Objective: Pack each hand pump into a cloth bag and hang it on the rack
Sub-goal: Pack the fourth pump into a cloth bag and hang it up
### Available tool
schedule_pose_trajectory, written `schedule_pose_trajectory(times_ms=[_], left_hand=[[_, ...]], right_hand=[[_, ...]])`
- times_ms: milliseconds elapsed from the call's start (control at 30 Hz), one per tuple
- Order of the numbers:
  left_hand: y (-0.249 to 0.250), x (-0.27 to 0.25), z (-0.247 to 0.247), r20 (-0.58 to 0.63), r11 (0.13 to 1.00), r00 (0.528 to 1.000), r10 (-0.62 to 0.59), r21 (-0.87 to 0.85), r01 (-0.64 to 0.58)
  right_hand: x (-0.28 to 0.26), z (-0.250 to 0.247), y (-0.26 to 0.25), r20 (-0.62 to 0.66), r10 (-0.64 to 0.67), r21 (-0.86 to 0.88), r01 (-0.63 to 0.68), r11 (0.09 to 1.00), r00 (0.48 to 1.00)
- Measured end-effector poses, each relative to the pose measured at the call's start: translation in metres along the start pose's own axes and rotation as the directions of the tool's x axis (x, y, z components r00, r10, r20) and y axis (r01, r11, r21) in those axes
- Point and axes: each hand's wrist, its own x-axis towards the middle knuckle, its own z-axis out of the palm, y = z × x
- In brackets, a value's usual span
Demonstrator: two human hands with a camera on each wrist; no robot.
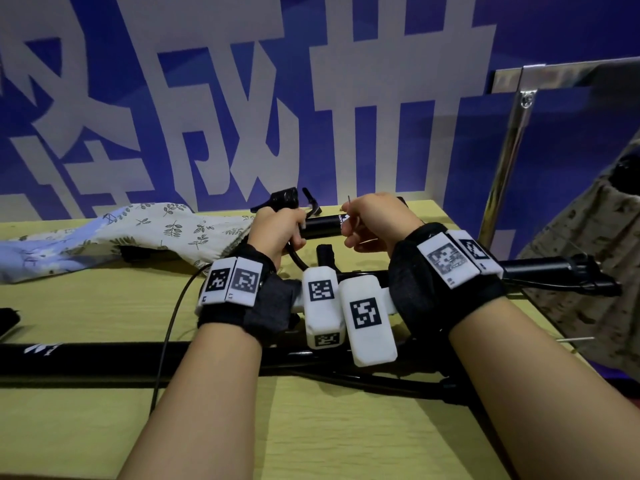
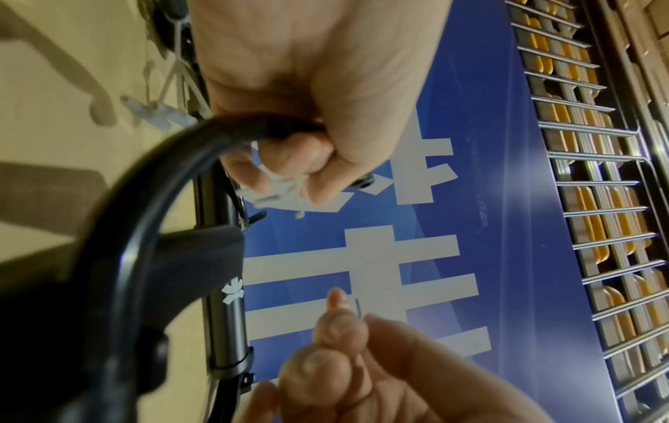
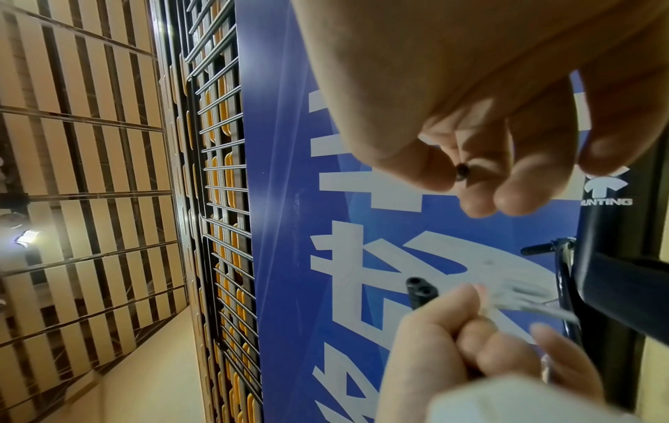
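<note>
A black hand pump (image 1: pixel 323 226) lies across the far middle of the table, its barrel (image 2: pixel 231 317) carrying a white logo. My left hand (image 1: pixel 278 225) grips its curved black hose (image 2: pixel 188 148) near the nozzle head (image 3: pixel 421 289), and its fingertips also pinch a small white plastic clip (image 2: pixel 280 187). My right hand (image 1: pixel 362 216), just right of the left, pinches a thin metal inflation needle (image 1: pixel 349 201) upright; the needle's dark base (image 3: pixel 463 171) shows between thumb and fingers. A leaf-print cloth bag (image 1: pixel 149 230) lies flat at the far left, its mouth toward the pump.
A second black pump (image 1: pixel 104 358) lies across the table in front of my wrists, and a third (image 1: pixel 554 268) lies at the right. A metal rack (image 1: pixel 509 157) stands at the right edge with a patterned bag (image 1: pixel 595 258) hanging on it. A blue banner backs the table.
</note>
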Motion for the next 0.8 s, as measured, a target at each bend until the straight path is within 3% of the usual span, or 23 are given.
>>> schedule_pose_trajectory(times_ms=[133, 267, 333, 467, 667, 800], left_hand=[[-0.005, 0.002, 0.0, 0.016, 0.991, 0.997, -0.07, 0.12, 0.068], [-0.008, 0.009, -0.004, -0.105, 0.965, 0.994, 0.011, 0.263, 0.017], [-0.007, 0.012, -0.006, -0.169, 0.947, 0.986, 0.006, 0.318, 0.049], [-0.004, 0.014, -0.004, -0.197, 0.963, 0.979, -0.042, 0.253, 0.092], [-0.007, 0.01, -0.001, -0.119, 0.999, 0.993, -0.003, 0.038, 0.008], [-0.003, 0.003, 0.0, -0.113, 1.0, 0.993, 0.028, 0.009, -0.027]], right_hand=[[-0.001, 0.0, 0.0, 0.005, 0.0, -0.01, 0.0, 1.0, 1.0], [-0.002, -0.001, 0.0, 0.013, 0.007, -0.016, -0.006, 1.0, 1.0], [-0.003, 0.0, 0.0, 0.02, 0.015, -0.018, -0.015, 1.0, 1.0], [-0.001, 0.0, 0.0, 0.02, 0.021, -0.053, -0.02, 0.998, 1.0], [-0.002, 0.0, 0.0, 0.081, 0.078, -0.129, -0.067, 0.989, 0.994], [-0.002, 0.002, 0.001, 0.094, 0.116, -0.152, -0.101, 0.983, 0.989]])
